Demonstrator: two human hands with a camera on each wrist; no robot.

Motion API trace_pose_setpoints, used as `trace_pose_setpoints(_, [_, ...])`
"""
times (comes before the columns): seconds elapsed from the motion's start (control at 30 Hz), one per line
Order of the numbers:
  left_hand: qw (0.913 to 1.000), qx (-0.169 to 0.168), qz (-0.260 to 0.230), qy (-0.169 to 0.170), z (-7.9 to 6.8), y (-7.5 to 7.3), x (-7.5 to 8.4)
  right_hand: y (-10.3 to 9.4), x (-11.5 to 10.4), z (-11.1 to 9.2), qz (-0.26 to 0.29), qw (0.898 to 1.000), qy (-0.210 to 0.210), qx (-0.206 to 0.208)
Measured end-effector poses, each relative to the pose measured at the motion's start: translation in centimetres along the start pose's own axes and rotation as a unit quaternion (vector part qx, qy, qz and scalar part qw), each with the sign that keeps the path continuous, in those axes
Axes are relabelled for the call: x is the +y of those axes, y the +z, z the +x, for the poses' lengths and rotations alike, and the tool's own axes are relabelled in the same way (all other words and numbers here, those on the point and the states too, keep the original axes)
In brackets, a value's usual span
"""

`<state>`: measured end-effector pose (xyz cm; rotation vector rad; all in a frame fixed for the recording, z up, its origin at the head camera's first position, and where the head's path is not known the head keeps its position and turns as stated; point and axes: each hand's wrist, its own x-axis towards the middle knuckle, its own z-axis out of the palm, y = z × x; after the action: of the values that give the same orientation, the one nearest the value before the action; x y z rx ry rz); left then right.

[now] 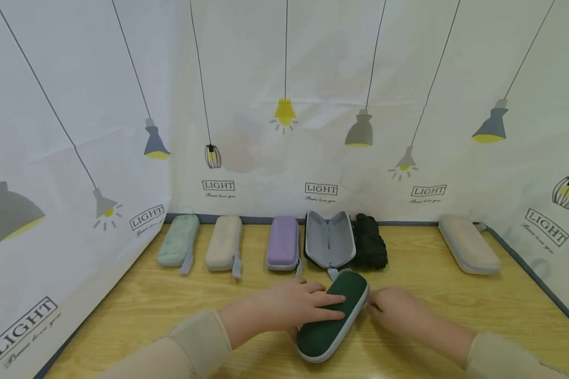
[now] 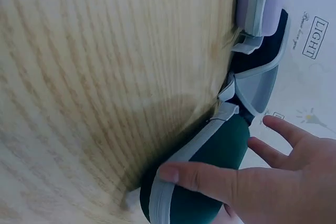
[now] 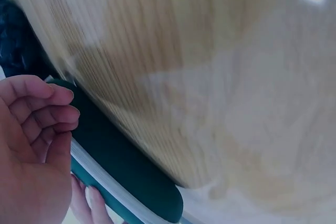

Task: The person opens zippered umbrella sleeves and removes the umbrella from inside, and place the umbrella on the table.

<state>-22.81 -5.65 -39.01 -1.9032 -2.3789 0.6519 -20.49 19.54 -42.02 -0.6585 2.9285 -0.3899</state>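
A dark green zippered glasses case (image 1: 320,338) with a grey zipper band lies slanted in front of me, closed along the visible edge. My left hand (image 1: 296,305) grips it, two fingers spread across the lid and the thumb (image 2: 197,176) pressing the zipper side. At the right-hand edge, my right hand (image 1: 395,310) has its fingers curled and its thumb tip meeting them at the zipper band (image 3: 105,174); the zipper pull is hidden in this pinch. Past the far end stands an open case (image 1: 329,239) with grey lining.
Along the back wall sit a mint case (image 1: 177,239), a beige case (image 1: 223,242), a purple case (image 1: 283,241), a black folded bundle (image 1: 371,242) and, far right, another beige case (image 1: 469,245). Printed sheet walls (image 1: 284,63) enclose the wooden table (image 1: 170,310).
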Motion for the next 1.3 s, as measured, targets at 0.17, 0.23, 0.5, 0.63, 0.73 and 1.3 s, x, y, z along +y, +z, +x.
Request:
trace_pose_setpoints(0.17, [1.0000,0.004,-0.007,-0.005,0.8,-0.1,0.4,0.0,-0.8,-0.2,0.018,0.995,-0.093,-0.023])
trace_pose_setpoints(0.23, [1.0000,0.007,-0.002,-0.006,0.9,0.0,0.6,-0.1,-1.0,-0.4,0.023,0.991,-0.126,-0.032])
trace_pose_setpoints(0.5, [0.9990,0.044,-0.007,0.005,0.8,0.7,0.7,-0.1,-1.6,-0.8,0.043,0.975,-0.209,-0.066])
trace_pose_setpoints(0.63, [0.9976,0.069,-0.004,0.000,0.8,1.0,0.7,-0.1,-1.7,-1.2,0.048,0.963,-0.255,-0.073])
trace_pose_setpoints(0.73, [0.9962,0.084,0.018,-0.015,0.5,1.3,0.6,-0.2,-1.7,-1.5,0.039,0.958,-0.273,-0.077])
trace_pose_setpoints(1.3, [0.9897,0.042,-0.119,-0.066,-1.9,2.5,-0.7,-1.3,1.4,-1.6,0.024,0.979,-0.196,-0.055])
